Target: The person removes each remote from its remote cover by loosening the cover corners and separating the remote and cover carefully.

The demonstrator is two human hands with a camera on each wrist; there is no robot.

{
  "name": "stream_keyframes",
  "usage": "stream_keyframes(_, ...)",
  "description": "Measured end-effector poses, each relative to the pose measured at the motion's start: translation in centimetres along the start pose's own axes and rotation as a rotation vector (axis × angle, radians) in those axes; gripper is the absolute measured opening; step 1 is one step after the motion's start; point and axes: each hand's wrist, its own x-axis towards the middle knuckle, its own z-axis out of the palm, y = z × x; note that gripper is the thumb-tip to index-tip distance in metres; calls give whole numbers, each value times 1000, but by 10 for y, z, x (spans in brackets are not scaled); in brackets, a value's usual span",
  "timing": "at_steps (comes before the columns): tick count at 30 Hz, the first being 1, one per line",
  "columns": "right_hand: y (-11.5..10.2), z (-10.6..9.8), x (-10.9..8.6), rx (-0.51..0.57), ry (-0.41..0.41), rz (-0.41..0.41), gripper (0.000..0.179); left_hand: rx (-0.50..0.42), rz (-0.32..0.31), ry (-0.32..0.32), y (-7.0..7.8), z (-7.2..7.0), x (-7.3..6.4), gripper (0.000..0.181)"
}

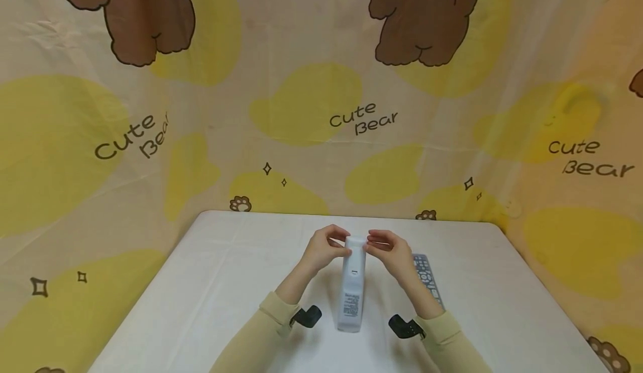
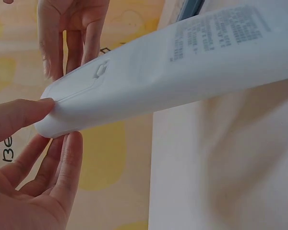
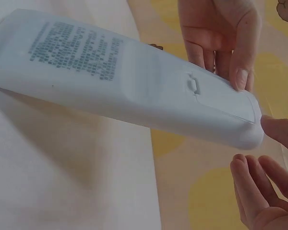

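Observation:
A white remote control (image 1: 354, 281) is held back side up, showing its printed label and the latched battery cover (image 3: 225, 100). My left hand (image 1: 320, 249) pinches its far end, thumb on top at the cover's edge and fingers underneath. At the other side of that end is my right hand (image 1: 394, 253). Its thumb (image 3: 280, 132) touches or nearly touches the remote's edge, while its fingers are loosely bent and apart from it. The remote's button side faces away from view.
A second remote control (image 1: 424, 269), grey with many buttons, lies on the white table (image 1: 241, 283) beyond my right forearm, which partly hides it. Behind the table's far edge hangs a bear-patterned cloth (image 1: 301, 105). Each wrist wears a black camera (image 1: 307, 316).

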Motion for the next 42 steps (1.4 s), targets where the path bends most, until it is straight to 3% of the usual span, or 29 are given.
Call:
stream_keyframes(15, -9, -3, -4, -141, -38, -62, 37, 24, 41, -21, 11, 0, -7, 32)
stream_keyframes(27, -11, -9, -4, -170, -74, -114, 32, 21, 68, -27, 9, 0, -9, 33)
stream_keyframes(42, -11, -5, -5, -205, -21, -181, 28, 51, 82, -19, 9, -1, -10, 31)
